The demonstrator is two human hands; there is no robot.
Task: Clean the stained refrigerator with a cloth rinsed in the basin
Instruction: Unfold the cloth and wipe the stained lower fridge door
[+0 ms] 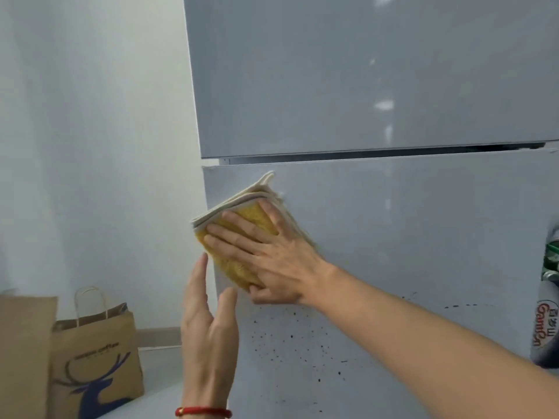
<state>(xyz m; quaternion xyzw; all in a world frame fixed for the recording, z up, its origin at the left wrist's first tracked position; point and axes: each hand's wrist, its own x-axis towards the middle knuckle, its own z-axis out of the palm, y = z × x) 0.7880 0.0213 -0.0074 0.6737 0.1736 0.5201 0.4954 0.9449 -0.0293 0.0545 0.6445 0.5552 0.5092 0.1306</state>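
**Wiping of the lower refrigerator door, stains largely remaining**

The folded yellow cloth (pixel 239 237) is pressed flat against the upper left part of the lower door of the refrigerator (pixel 408 237), just below the gap between the two doors. Around the cloth the door surface appears free of marks. Below it, a scatter of dark specks (pixel 290 343) is spread across the door, with a few more toward the right; these are judged not yet wiped, so most of the cleaning is taken to be outstanding. No basin is shown in the view.

The right hand (pixel 272 252) is laid on the cloth with fingers extended and spread, the thumb tucked under the cloth's lower edge; the cloth is pressed rather than clenched. The left hand (pixel 205 322), a red cord at its wrist, is held open and upright at the door's left edge, nothing being held. Brown paper bags (pixel 96 358) stand on the floor to the left.
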